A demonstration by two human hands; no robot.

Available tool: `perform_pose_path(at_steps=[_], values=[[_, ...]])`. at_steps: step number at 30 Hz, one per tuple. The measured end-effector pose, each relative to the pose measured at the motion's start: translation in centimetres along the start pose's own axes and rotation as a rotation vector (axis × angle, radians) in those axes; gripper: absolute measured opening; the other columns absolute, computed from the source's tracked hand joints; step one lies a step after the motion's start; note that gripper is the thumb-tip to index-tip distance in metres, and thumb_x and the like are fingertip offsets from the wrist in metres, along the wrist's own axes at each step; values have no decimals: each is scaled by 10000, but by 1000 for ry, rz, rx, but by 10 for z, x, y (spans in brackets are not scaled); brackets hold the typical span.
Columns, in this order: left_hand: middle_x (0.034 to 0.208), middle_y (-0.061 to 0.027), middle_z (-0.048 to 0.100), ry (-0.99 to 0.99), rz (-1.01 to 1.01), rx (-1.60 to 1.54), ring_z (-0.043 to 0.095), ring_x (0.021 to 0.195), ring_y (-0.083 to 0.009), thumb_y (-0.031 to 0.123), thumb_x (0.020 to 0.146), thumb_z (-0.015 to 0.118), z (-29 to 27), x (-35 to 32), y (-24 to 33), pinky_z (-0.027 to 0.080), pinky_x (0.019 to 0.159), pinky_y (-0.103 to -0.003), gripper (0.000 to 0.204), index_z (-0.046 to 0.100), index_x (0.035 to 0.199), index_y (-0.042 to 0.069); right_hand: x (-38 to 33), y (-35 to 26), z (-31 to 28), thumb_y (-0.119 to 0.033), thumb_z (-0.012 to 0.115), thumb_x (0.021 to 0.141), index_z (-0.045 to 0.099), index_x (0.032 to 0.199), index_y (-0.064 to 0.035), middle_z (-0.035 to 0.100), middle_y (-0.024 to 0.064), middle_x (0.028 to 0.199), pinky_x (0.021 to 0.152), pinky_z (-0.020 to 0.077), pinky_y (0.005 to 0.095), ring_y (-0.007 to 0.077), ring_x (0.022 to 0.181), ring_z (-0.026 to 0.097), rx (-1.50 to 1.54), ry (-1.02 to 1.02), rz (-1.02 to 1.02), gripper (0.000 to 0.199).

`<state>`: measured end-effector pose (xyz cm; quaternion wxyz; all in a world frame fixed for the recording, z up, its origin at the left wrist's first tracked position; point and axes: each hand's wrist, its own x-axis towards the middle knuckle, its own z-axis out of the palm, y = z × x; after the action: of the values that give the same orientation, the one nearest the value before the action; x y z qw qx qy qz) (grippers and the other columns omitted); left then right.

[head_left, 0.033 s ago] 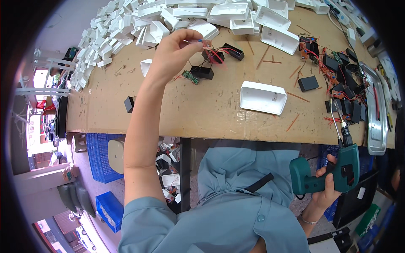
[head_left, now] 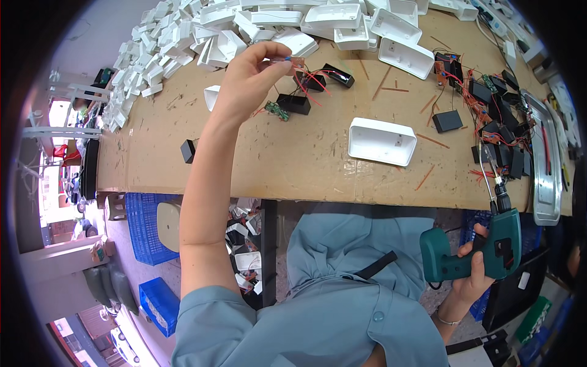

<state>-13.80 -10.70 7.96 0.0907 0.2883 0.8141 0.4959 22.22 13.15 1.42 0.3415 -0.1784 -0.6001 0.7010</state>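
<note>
The view came from the left of two wide fisheye cameras worn side by side on the head, upright and facing steeply down. The person's shirt filled the near, lower part; beyond it spread the surface, with the left hand farther up and the right hand at lower right. Straight edges bowed toward the dark rim.

The lone casing is plain white on a tan-brown counter. Beyond it, the heaped casings are white too. To its left, the small board is copper-brown, the wires red, the blocks black, the circuit board green. To its right, the gun-shaped tool is dark teal and black, the tray silver.
</note>
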Motion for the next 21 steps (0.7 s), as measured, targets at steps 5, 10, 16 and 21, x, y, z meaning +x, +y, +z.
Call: perform_pose_path(at_steps=[5, 10, 16, 21], values=[[923, -74, 629, -43, 18, -312, 581, 882, -123, 37, 800, 569, -2, -23, -1, 447, 788, -235, 224, 584, 1019, -8, -1, 1, 1, -103, 555, 833, 332, 1283, 11, 511, 214, 1131, 579, 491, 243, 150, 713, 557, 12, -10, 4, 515], [941, -69, 627, -163, -15, -264, 582, 881, -113, 26, 807, 561, -5, -44, -1, 458, 770, -234, 225, 579, 1028, -7, -3, -2, 3, -100, 558, 835, 332, 1285, 7, 507, 215, 1136, 599, 492, 248, 150, 719, 558, 20, -29, -3, 515], [952, -68, 620, -171, -75, -175, 587, 862, -110, 37, 824, 539, -2, -54, -1, 464, 755, -241, 236, 564, 1054, -9, -4, -3, 3, -94, 551, 840, 330, 1290, 3, 499, 222, 1142, 623, 489, 262, 152, 726, 558, 22, -50, -17, 511], [934, -78, 622, 52, -103, -319, 585, 864, -122, 86, 827, 550, -4, -32, -10, 456, 755, -250, 249, 565, 1055, -12, -4, -4, 4, -93, 549, 842, 327, 1291, 3, 488, 227, 1155, 625, 483, 261, 153, 737, 554, 24, -54, -20, 510]])
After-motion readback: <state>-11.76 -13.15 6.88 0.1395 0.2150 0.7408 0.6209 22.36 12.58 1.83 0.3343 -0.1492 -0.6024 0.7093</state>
